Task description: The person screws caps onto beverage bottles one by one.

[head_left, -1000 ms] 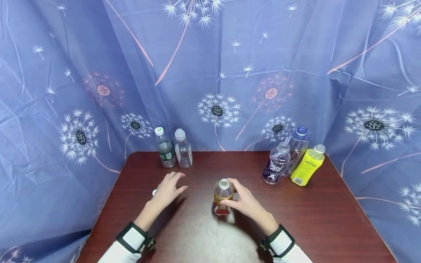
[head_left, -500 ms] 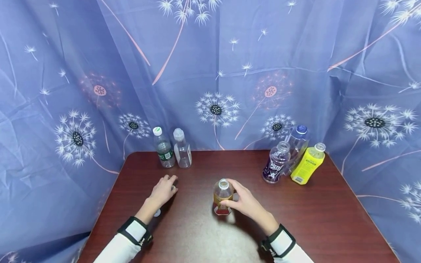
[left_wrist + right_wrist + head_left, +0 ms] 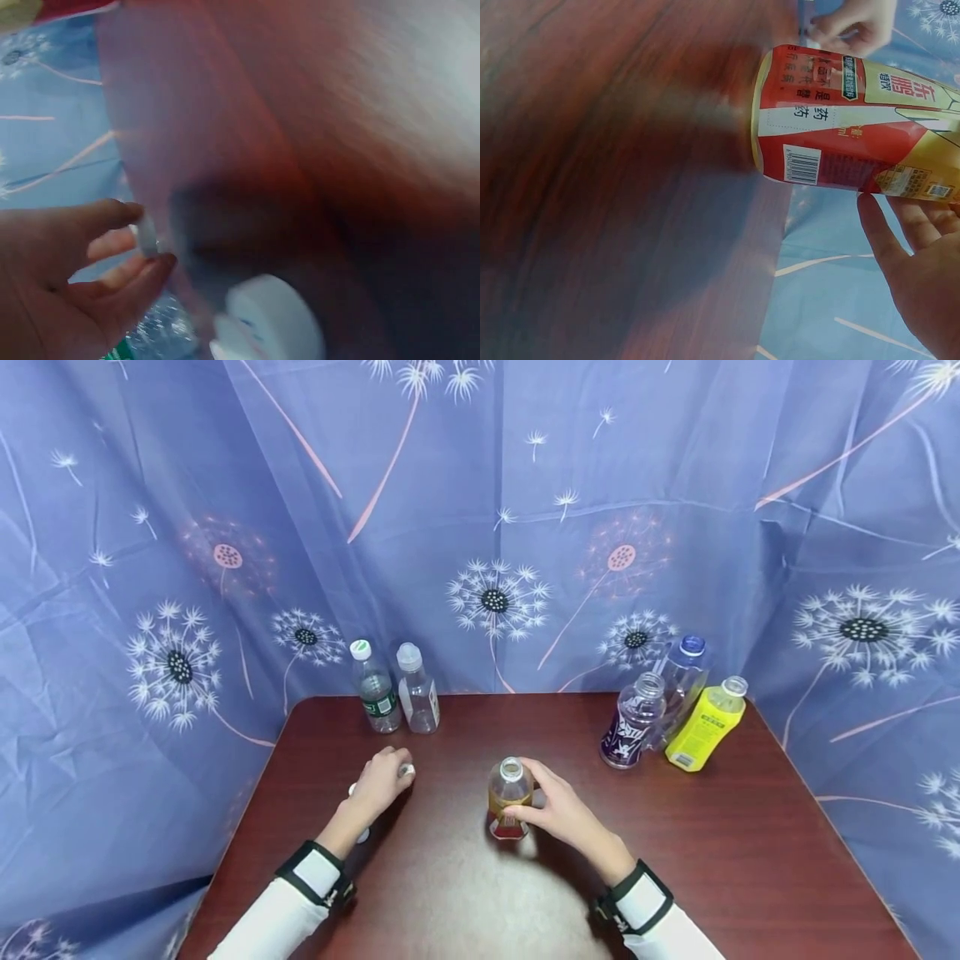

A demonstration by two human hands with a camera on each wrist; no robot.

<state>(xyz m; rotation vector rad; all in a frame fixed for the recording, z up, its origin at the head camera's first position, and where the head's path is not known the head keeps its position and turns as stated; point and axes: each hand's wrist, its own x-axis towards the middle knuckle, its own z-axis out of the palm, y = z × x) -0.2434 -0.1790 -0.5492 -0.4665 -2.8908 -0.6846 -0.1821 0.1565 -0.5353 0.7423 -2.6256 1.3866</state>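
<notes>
My left hand (image 3: pixel 378 783) pinches a small white bottle cap (image 3: pixel 146 235) between thumb and fingers, over the left part of the table. Two more white caps show near that hand: one cap (image 3: pixel 363 836) lies by the wrist, and another pale cap (image 3: pixel 352 789) peeks out from behind the hand. In front of me stands an upright, uncapped drink bottle (image 3: pixel 509 802) with a red and gold label (image 3: pixel 840 127). My right hand (image 3: pixel 558 810) grips its right side, thumb across the front and fingers behind, partly hidden.
A green-labelled bottle (image 3: pixel 377 693) and a clear bottle (image 3: pixel 418 693) stand at the back left of the brown table (image 3: pixel 712 860). At the back right are a purple-labelled bottle (image 3: pixel 630 727), a clear blue-necked bottle (image 3: pixel 684 681) and a yellow bottle (image 3: pixel 705 727). A blue curtain (image 3: pixel 420 568) hangs behind.
My left hand has gone from spread fingers, first moving left and down to the table, to pinching a white cap, now slightly right. The right hand has kept its hold on the bottle.
</notes>
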